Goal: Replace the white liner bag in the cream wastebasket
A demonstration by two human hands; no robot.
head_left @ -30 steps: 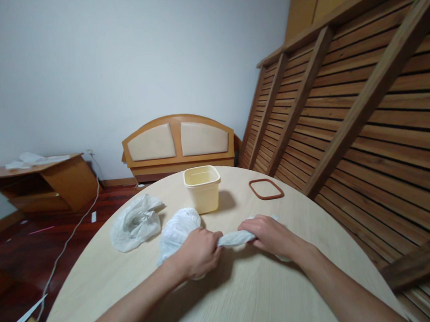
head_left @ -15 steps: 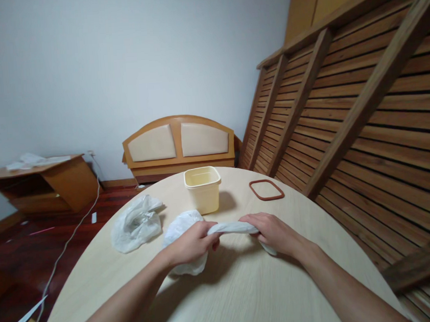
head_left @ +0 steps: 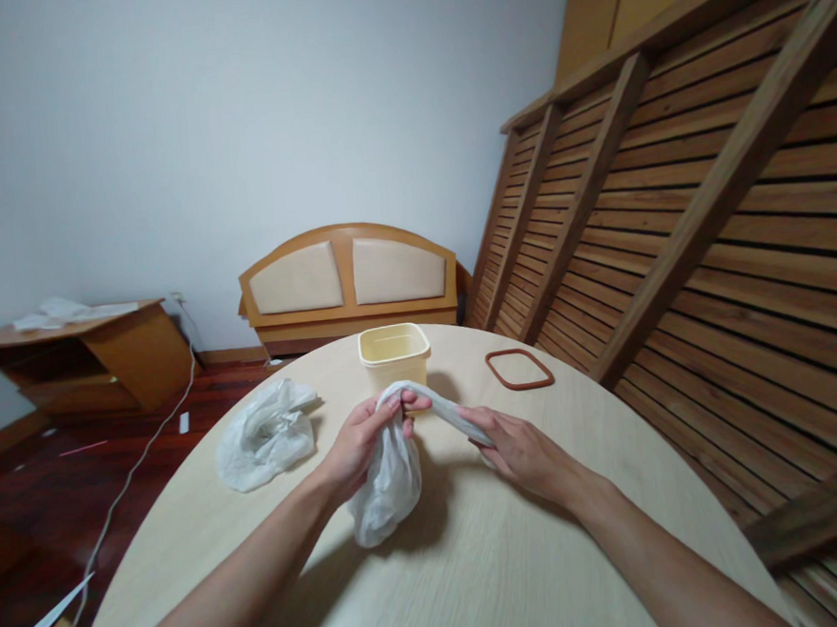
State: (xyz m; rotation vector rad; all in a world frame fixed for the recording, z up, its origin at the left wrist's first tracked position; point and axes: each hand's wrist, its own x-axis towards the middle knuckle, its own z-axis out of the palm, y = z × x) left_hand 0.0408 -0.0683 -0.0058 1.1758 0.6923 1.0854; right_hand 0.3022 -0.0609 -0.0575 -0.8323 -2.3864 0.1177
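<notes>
A white plastic bag [head_left: 388, 492] hangs from my left hand [head_left: 362, 442], whose fingers are closed around its twisted upper part. My right hand [head_left: 521, 448] grips the other end of that twist, which arches over my left fingers and slopes down to the right. Just behind the hands stands a pale yellow plastic bin [head_left: 394, 353] with its top open; its lower part is partly hidden by the bag. A second crumpled white plastic bag [head_left: 266, 439] lies to the left of my left hand. Beyond my right hand rests a brown rounded-square ring [head_left: 519, 369].
Everything sits on a round light-wood table [head_left: 523, 574]. A slatted wooden panel [head_left: 673, 267] leans close along the right side. Past the table are a headboard [head_left: 348, 271] and a low cabinet [head_left: 135, 357] with papers on top. A white cable [head_left: 133, 477] trails over the floor.
My left hand has risen slightly and turned, so the bag now hangs below it. The twisted part, level between both hands before, now bends over my left fingers and slants toward my right hand.
</notes>
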